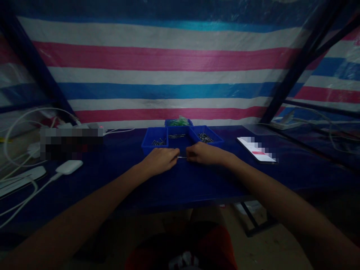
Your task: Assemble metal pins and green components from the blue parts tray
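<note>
Between my two hands runs a thin metal rod (182, 157), level, just above the blue table. My left hand (161, 159) pinches its left end. At the other end, the fingers of my right hand (206, 153) are closed on it. Behind my left hand is a blue bin (146, 141) with small dark metal pieces (159, 142) inside. A second blue bin (218, 138), behind my right hand, holds more metal pieces (205, 138). Several thin pieces (176, 136) lie in the middle bin (180, 142). What the rod's ends look like is hidden by my fingers.
A fourth blue bin (167, 122) at the back contains green plastic bags (180, 121). To the right lies a phone (253, 148). White cables (36, 193) and a white charger (69, 167) spread over the left side. The table's front edge (180, 205) is near my body.
</note>
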`<state>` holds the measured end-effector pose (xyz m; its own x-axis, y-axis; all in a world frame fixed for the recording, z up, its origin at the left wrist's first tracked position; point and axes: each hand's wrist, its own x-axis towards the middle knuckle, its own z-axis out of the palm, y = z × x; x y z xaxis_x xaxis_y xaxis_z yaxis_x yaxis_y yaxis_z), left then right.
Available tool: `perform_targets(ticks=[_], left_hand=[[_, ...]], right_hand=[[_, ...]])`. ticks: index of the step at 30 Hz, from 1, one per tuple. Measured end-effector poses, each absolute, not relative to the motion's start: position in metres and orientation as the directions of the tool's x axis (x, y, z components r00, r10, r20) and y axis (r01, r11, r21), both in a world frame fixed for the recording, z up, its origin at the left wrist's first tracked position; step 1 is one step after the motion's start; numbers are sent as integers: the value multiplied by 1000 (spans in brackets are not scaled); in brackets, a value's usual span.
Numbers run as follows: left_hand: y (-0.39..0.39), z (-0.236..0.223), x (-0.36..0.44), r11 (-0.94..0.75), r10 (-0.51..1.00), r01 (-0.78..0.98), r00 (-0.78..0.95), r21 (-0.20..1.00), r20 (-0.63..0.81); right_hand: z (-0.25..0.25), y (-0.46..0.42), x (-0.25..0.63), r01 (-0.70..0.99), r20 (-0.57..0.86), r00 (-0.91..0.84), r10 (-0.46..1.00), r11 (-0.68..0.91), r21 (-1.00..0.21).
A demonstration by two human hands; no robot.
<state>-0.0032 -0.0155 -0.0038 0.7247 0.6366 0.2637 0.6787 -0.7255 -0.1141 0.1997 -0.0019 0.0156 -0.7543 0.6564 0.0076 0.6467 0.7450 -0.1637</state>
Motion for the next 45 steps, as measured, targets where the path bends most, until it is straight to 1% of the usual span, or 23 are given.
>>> perform_targets(ticks=[7, 16, 21, 27, 33, 40, 45], left_hand=[[-13, -6, -4, -725, 625, 680, 717, -110, 308], [-13, -8, -5, -712, 641, 690, 714, -129, 282], [-13, -7, -6, -718, 637, 685, 719, -124, 277], [-11, -8, -5, -703, 652, 695, 714, -149, 254], [-12, -7, -4, -702, 665, 699, 712, -138, 225], [-13, -6, -3, -695, 670, 705, 707, -144, 228], [-13, -6, -3, -683, 682, 716, 696, -145, 224]], right_hand=[[16, -3, 201, 622, 39, -774, 632, 771, -136], [13, -1, 200, 612, 38, -780, 624, 774, -163], [13, -1, 200, 617, 24, -777, 629, 769, -167], [15, -1, 200, 633, 3, -767, 642, 757, -162], [15, -1, 201, 636, 3, -764, 645, 754, -165], [15, -1, 204, 632, -2, -769, 640, 760, -152], [14, 0, 205, 619, 36, -778, 627, 775, -125]])
